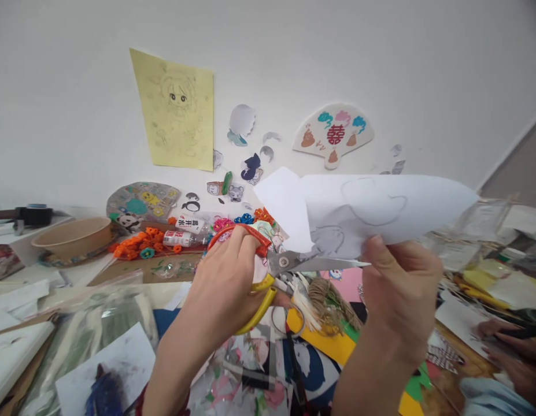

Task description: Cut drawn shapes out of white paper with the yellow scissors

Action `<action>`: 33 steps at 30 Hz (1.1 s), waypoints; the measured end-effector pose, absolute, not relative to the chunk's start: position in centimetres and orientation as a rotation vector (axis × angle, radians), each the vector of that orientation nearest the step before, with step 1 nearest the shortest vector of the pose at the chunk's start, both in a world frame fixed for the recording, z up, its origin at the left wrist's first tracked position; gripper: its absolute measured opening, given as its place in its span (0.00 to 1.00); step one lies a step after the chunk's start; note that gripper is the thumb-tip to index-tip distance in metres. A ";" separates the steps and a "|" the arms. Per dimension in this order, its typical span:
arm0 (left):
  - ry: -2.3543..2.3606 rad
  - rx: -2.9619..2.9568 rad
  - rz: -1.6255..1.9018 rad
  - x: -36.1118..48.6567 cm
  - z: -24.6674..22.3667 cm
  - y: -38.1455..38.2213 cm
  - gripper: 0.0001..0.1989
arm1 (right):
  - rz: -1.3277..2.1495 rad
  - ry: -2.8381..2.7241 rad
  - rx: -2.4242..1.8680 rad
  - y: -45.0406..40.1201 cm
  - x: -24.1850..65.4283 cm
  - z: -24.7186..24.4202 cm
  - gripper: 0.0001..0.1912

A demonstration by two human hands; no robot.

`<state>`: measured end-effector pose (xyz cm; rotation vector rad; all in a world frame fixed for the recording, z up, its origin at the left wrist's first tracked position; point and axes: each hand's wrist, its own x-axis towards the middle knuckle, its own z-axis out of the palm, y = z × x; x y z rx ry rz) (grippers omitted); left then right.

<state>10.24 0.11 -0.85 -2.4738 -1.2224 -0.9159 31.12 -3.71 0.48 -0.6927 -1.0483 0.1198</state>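
My left hand (230, 263) is closed round the handles of scissors (283, 263), one loop red and the other yellow. The blades are spread a little and point right along the lower edge of a white sheet of paper (406, 196). Pencil outlines show on the paper, and its left part is folded or cut into a flap. My right hand (398, 289) pinches the sheet's lower edge between thumb and fingers, close to the blade tips. Both hands hold these things in the air above the cluttered table. The right fingertips are partly hidden behind the paper.
Below lie a coil of twine (331, 300), a yellow sheet (324, 335) and many paper scraps. A tan bowl (72, 240) stands left, near orange crocheted pieces (140, 244). At the right edge, another person's hand (506, 346) holds a dark pen. Drawings hang on the wall behind.
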 end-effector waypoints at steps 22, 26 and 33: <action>-1.207 -2.665 -0.914 10.2 -1.3 0.7 0.13 | 0.144 -1.127 -0.738 -3.9 31.2 0.4 0.07; -1.197 -2.689 -0.933 10.2 -1.2 0.7 0.13 | 0.147 -1.138 -0.738 -3.7 31.5 0.1 0.06; -1.224 -2.709 -0.898 10.2 -1.1 0.6 0.13 | 0.191 -1.143 -0.714 -3.8 31.6 0.2 0.09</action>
